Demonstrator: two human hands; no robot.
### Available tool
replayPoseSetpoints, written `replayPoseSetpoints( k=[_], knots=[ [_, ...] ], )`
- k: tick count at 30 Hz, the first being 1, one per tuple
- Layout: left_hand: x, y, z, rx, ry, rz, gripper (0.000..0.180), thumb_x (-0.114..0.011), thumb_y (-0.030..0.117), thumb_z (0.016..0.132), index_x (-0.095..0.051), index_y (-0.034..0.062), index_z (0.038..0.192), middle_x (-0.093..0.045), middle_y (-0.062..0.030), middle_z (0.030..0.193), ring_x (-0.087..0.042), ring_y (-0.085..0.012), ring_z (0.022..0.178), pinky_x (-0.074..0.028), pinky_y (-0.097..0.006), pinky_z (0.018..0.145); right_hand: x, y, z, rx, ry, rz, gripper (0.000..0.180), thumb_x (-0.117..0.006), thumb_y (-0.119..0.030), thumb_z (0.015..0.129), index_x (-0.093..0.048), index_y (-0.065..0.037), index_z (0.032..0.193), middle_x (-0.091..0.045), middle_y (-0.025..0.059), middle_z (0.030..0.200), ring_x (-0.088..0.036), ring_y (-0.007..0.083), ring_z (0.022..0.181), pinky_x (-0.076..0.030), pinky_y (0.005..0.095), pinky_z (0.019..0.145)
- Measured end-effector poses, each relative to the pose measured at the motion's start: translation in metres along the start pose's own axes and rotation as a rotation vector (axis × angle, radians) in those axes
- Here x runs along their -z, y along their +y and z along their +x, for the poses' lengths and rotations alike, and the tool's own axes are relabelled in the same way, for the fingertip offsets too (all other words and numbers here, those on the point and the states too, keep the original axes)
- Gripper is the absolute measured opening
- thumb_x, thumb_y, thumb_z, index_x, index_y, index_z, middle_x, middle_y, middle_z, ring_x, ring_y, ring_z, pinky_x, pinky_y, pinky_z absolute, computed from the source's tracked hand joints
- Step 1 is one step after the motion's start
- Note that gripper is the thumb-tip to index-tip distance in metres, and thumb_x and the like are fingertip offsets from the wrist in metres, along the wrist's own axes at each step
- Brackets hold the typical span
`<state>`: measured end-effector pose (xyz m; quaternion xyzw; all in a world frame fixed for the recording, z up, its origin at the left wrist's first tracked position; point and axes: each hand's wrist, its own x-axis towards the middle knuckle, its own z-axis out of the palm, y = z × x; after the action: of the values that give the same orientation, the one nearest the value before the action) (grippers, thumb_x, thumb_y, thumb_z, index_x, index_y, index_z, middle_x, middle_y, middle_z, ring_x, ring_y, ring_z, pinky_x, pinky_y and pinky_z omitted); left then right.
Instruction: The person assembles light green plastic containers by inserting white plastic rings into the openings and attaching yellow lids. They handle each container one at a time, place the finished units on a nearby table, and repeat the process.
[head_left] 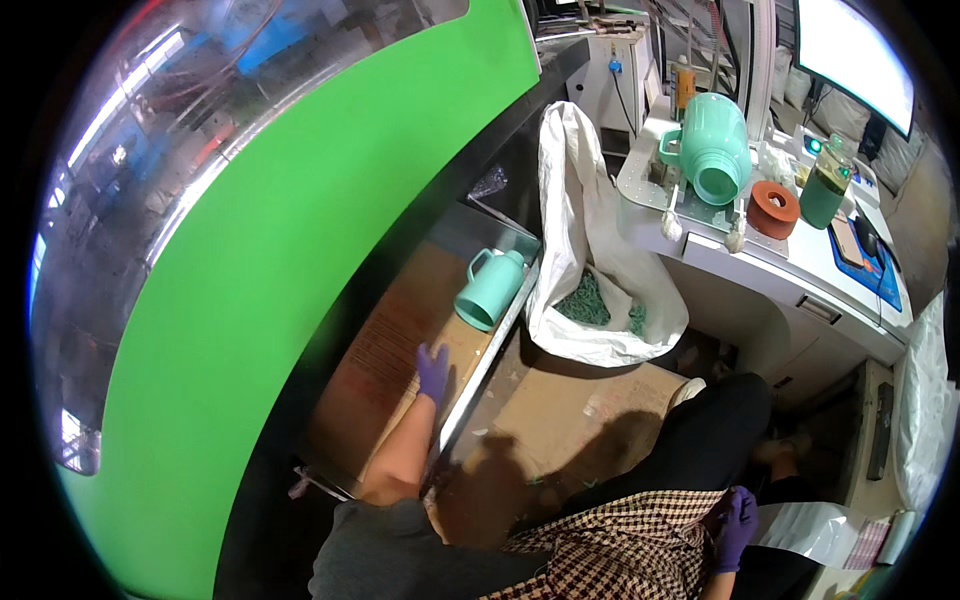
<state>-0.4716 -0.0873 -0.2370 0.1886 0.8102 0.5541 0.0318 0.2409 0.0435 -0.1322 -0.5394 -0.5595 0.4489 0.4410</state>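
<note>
My left hand (432, 374), in a purple glove, reaches into the cardboard-lined chute beside the green machine. Its fingers are spread and it holds nothing. Just beyond the fingertips, apart from them, a mint-green plastic jug body (490, 290) with a side handle lies on its side, its wide opening toward me. At the lower right, my right hand (738, 525), also in a purple glove, rests by my lap at the edge of a checked apron (620, 545). Its fingers are curled, and whatever they may hold is hidden.
A white sack (610, 340) with green scraps stands right of the chute's metal edge (490, 350). On the white workbench (705, 245) are another mint-green jug (716, 150), a tape roll (773, 209), a bottle (826, 185) and a phone (845, 240). The green machine panel (270, 260) curves along the left.
</note>
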Motion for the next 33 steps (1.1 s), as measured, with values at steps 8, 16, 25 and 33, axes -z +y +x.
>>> replayPoseSetpoints(
  k=[8, 16, 25, 33],
  knots=[
    [-0.151, 0.044, 0.069, -0.025, -0.384, 0.213, 0.058, -0.069, 0.05, 0.092, -0.061, 0.0175, 0.139, -0.05, -0.0272, 0.147, -0.05, -0.0409, 0.134, -0.041, -0.045, 0.111, 0.007, 0.05, -0.009, -0.027, -0.148, -0.134, 0.011, -0.059, -0.005, 0.091, -0.065, 0.003, 0.096, -0.067, 0.0093, 0.086, -0.063, 0.0153, 0.085, -0.049, 0.0327, 0.076],
    [-0.132, 0.035, 0.129, 0.244, -0.455, -0.056, 0.072, -0.082, 0.031, 0.082, -0.055, 0.0071, 0.144, -0.06, -0.0204, 0.133, -0.061, -0.0257, 0.116, -0.051, -0.037, 0.097, 0.001, 0.017, 0.001, 0.135, -0.208, -0.275, 0.014, -0.064, -0.008, 0.085, -0.065, 0.0, 0.097, -0.068, 0.0206, 0.092, -0.066, 0.042, 0.088, -0.051, 0.0409, 0.074],
    [-0.197, 0.093, 0.101, 0.254, -0.239, 0.65, 0.069, -0.066, 0.064, 0.083, -0.053, 0.0356, 0.144, -0.043, -0.03, 0.148, -0.045, -0.0469, 0.135, -0.04, -0.051, 0.112, -0.001, 0.019, -0.001, 0.147, -0.223, -0.358, 0.022, -0.066, -0.016, 0.086, -0.07, -0.005, 0.104, -0.068, 0.0193, 0.1, -0.066, 0.0403, 0.098, -0.053, 0.0433, 0.083],
    [-0.164, 0.083, 0.097, 0.244, -0.463, 0.003, 0.07, -0.068, 0.046, 0.088, -0.053, 0.0143, 0.148, -0.057, -0.0184, 0.141, -0.053, -0.0328, 0.126, -0.043, -0.042, 0.106, 0.018, 0.045, -0.014, -0.046, -0.43, -0.648, 0.033, -0.059, -0.035, 0.093, -0.07, -0.008, 0.108, -0.069, 0.0208, 0.104, -0.066, 0.0404, 0.099, -0.053, 0.0473, 0.087]
  ],
)
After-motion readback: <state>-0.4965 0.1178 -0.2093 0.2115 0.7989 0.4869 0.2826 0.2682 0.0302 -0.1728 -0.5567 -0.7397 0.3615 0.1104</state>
